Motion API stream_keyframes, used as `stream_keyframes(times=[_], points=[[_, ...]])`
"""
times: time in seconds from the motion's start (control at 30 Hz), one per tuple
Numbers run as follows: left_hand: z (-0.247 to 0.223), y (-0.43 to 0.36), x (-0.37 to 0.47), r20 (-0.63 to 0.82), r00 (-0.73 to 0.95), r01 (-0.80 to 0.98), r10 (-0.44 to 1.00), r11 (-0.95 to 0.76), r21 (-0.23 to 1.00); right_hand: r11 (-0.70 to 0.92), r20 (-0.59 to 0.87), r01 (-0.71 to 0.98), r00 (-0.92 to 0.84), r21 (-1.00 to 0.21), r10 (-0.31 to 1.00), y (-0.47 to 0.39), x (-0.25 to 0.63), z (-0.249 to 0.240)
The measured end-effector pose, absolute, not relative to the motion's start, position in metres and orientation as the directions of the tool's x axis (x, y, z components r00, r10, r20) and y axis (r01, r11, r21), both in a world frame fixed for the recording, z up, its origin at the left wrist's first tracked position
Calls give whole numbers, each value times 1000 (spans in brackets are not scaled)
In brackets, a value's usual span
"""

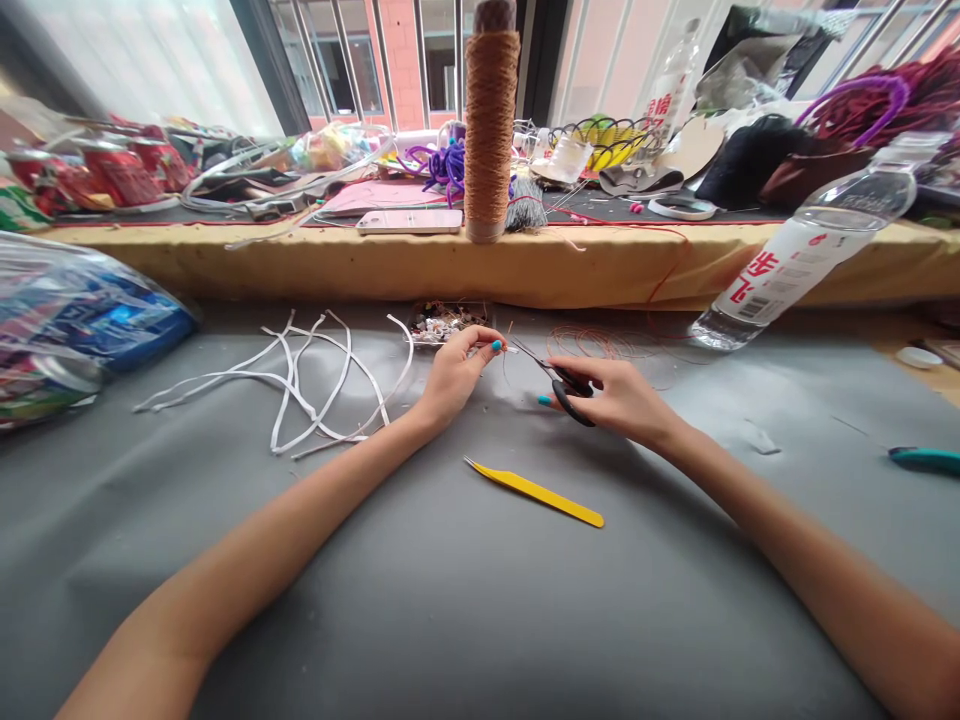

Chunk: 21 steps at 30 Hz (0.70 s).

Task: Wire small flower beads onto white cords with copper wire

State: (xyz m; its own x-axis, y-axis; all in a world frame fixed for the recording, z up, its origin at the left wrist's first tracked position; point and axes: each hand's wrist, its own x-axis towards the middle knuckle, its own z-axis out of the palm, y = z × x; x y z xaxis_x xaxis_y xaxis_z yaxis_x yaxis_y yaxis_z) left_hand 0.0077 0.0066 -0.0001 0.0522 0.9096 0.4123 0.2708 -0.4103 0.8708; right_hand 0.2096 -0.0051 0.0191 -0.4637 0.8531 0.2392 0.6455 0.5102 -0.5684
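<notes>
My left hand [456, 375] is closed in a pinch at mid-table, with a small white piece [513, 350] and a thin orange thread showing at its fingertips. What else lies between those fingers is hidden. My right hand [619, 395] grips black-handled scissors [571, 398], whose blades point up and left, close to the white piece. Nearer to me, yellow tweezers [540, 492] lie on the grey table cover [420, 600]. Several white cords [289, 400] are spread left of my left hand. Loose orange thread [592, 343] is coiled behind the scissors.
A small tray of scraps [446, 322] sits behind my left hand. On the ledge stand a brown thread spool [491, 140] and a pink phone [410, 221]. A water bottle [787, 265] leans at right; a plastic-wrapped blue package [112, 305] is at left. A teal-handled tool [926, 460] lies far right.
</notes>
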Motion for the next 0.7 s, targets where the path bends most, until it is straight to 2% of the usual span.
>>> stream_keyframes(times=[0.23,0.47,0.7], points=[[-3,8,8,417,70,213,906,-422,881,419,92,610,-493,-673,865,-6,209,27],[-5,9,7,427,142,201,893,-448,871,155,-155,550,-475,-821,866,-6,210,31],[-4,9,8,428,147,193,892,-451,872,89,-196,475,-518,-875,833,-5,212,35]])
